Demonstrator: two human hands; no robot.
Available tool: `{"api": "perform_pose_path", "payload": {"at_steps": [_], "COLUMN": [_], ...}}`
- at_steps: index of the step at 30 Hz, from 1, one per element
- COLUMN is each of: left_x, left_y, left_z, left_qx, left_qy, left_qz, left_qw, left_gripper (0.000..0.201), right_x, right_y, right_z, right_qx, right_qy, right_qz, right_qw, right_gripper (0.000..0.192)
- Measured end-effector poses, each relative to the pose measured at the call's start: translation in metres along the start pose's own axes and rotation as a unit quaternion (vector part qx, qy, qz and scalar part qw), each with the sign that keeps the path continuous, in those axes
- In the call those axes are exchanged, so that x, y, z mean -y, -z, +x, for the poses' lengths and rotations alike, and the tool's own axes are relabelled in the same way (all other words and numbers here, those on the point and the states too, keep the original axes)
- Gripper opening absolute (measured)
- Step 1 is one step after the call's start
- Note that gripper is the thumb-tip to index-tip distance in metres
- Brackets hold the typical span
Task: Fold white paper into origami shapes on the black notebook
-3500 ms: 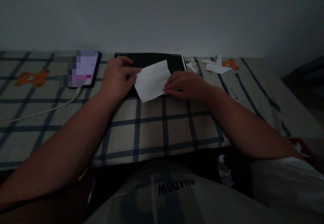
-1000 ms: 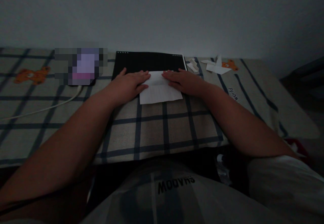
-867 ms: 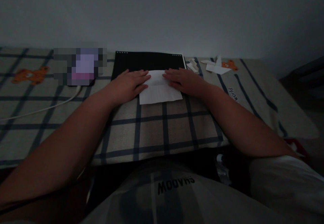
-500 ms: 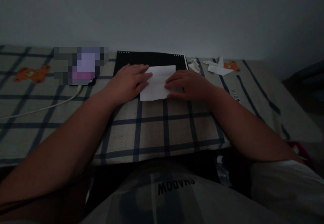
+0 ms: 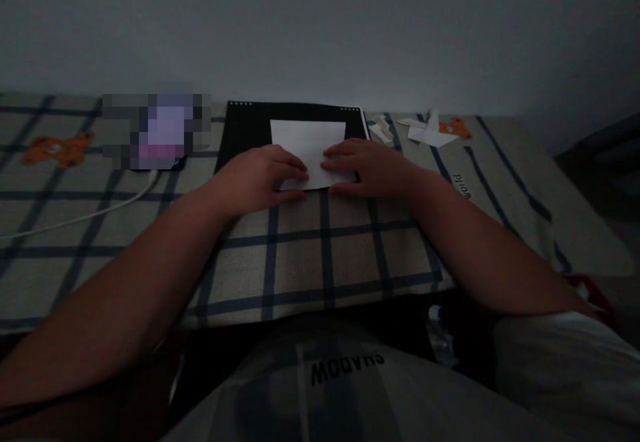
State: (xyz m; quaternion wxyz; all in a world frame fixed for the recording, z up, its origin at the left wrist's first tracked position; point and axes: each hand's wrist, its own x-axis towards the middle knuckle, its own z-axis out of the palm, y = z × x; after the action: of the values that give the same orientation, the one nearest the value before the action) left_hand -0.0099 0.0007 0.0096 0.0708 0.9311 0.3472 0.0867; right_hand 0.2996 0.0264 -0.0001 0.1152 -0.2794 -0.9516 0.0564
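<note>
Dim room, head view looking down on a checked cloth (image 5: 320, 255) over the work surface.

At 9 o'clock: an orange bear print (image 5: 55, 149) on the cloth, and a white cable (image 5: 85, 215) running in from the left edge toward a blurred-out device (image 5: 160, 129) at about 10 o'clock.

Moving in: my left hand (image 5: 260, 179) lies palm down, fingers stretched nearly flat and pressing the lower left corner of the white paper (image 5: 307, 137). It pins the sheet and grips nothing.

Centre, 12 o'clock: the paper sits on a black pad (image 5: 250, 125), its far half bare, its near edge under both sets of fingertips. I read this as a crease being pressed along the near edge. The next move would call for even pressure run outward along that edge, with the sheet kept square on the pad.

Just right of centre: my right hand (image 5: 367, 169), also palm down and flat, fingertips on the paper's lower right, nearly meeting the left ones. Forearms angle in from both lower corners, wrists low.

At 1 to 2 o'clock: paper scraps (image 5: 381, 129) and a folded white piece (image 5: 430, 134), well apart from the hands.
</note>
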Motion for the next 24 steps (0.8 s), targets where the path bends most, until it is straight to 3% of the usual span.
{"api": "perform_pose_path", "payload": {"at_steps": [10,18,24], "left_x": [-0.0015,-0.0027,-0.0026], "left_y": [0.0040,0.0060,0.0028], "left_z": [-0.0030,-0.0029,-0.0036], "left_qx": [-0.003,-0.003,-0.039], "left_qy": [0.008,0.033,0.077], "left_qz": [0.000,-0.009,-0.011], "left_qw": [1.000,0.999,0.996], "left_gripper": [0.050,0.054,0.060], "right_x": [-0.0053,-0.0046,-0.0078], "right_y": [-0.0020,0.0047,0.0025], "right_z": [0.0021,0.0025,0.0047], "right_qx": [-0.045,-0.023,-0.034], "right_qy": [0.026,0.002,-0.028], "right_qz": [0.025,0.068,0.086], "right_qw": [0.998,0.997,0.995], "right_gripper": [0.037,0.037,0.039]}}
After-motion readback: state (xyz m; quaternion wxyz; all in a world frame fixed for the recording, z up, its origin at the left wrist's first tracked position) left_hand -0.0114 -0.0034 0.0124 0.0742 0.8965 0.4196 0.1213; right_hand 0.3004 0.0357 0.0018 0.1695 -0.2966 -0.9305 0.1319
